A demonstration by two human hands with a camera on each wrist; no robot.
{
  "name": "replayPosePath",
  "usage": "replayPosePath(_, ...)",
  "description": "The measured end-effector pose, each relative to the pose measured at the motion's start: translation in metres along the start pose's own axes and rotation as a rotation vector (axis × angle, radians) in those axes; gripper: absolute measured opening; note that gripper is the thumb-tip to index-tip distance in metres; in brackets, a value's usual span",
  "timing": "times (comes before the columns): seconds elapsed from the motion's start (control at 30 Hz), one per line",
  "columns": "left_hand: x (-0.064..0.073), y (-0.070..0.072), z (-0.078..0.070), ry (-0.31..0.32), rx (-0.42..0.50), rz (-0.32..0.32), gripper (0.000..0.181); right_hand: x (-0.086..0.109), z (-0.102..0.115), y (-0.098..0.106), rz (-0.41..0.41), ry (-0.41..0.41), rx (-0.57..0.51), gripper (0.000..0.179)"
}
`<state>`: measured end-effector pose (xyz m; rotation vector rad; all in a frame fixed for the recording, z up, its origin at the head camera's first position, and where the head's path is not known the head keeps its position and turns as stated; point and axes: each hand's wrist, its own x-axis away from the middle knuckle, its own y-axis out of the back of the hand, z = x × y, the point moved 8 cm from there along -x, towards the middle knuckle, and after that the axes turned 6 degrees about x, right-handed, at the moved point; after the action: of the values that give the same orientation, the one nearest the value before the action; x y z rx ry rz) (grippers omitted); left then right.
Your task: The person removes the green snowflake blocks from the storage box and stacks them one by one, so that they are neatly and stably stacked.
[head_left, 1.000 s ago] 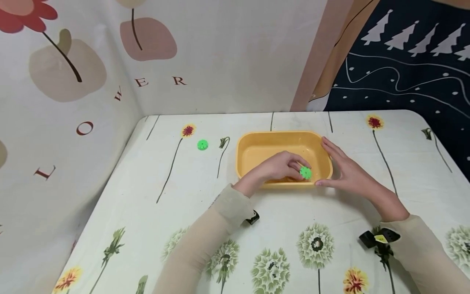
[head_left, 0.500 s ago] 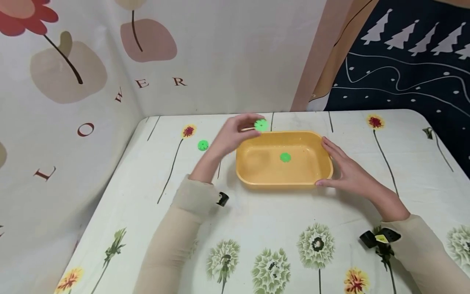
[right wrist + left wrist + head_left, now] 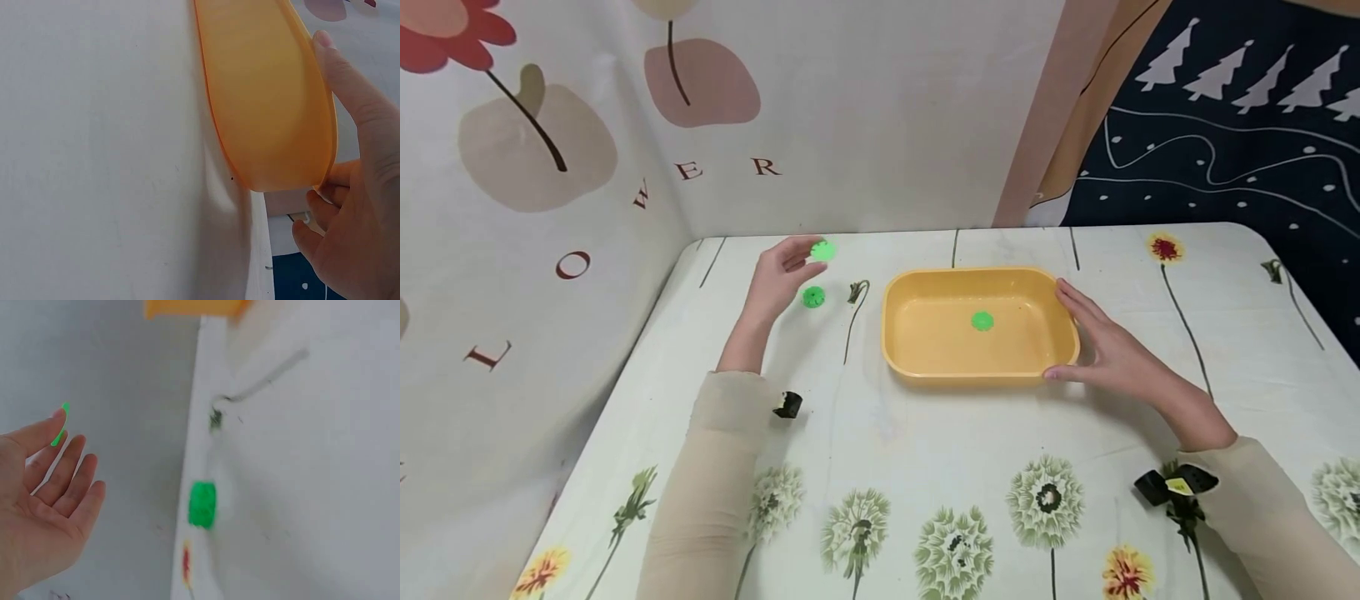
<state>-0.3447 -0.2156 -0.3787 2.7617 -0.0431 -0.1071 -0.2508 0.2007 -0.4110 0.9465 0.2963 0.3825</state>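
Note:
My left hand (image 3: 772,285) pinches a small green notched disc (image 3: 823,250) between thumb and fingertips, held above the far left of the table. In the left wrist view, the pinched disc (image 3: 60,428) shows edge-on, with the other fingers spread loosely. Just below that hand, a darker green disc (image 3: 813,297) lies on the cloth. Another green disc (image 3: 982,321) rests on the floor of the yellow plastic tub (image 3: 925,354). My right hand (image 3: 1108,354) holds the tub's right end, thumb at the near corner and fingers at the far one.
A flower-printed cloth (image 3: 955,458) covers the table, whose far edge meets a white printed curtain (image 3: 865,125). A dark blue cloth with white trees (image 3: 1225,158) hangs at the back right. Black wrist cameras sit by both sleeves.
My left hand came up out of the tub with a green disc and swung left past its rim to above the disc on the table. The right hand stayed on the tub.

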Motion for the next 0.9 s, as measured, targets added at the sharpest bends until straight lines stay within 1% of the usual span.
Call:
replayPosePath(0.1,-0.001,0.007,0.021,0.074,-0.067,0.009,0.046,0.000,-0.001,0.000,0.001,0.000,0.003,0.113)
replayPosePath(0.2,-0.002,0.010,0.041,0.153,-0.118,0.038,0.046,0.000,-0.001,0.000,0.004,-0.003,0.008,0.113)
replayPosePath(0.3,-0.002,0.011,0.056,0.210,-0.128,0.068,0.045,0.000,-0.001,0.000,0.006,-0.006,0.010,0.113)
replayPosePath(0.4,-0.001,0.010,0.067,0.245,-0.133,0.088,0.046,0.000,-0.001,0.000,0.008,-0.006,0.010,0.112)
replayPosePath(0.57,0.001,0.011,0.076,0.261,-0.169,0.096,0.044,0.000,0.000,0.001,0.008,-0.004,0.014,0.112)
replayPosePath(0.77,0.000,0.011,0.078,0.254,-0.202,0.085,0.042,-0.001,0.000,0.001,0.010,-0.003,0.018,0.112)
replayPosePath(0.9,-0.001,0.010,0.080,0.256,-0.229,0.094,0.041,-0.001,0.000,0.000,0.012,-0.006,0.017,0.112)
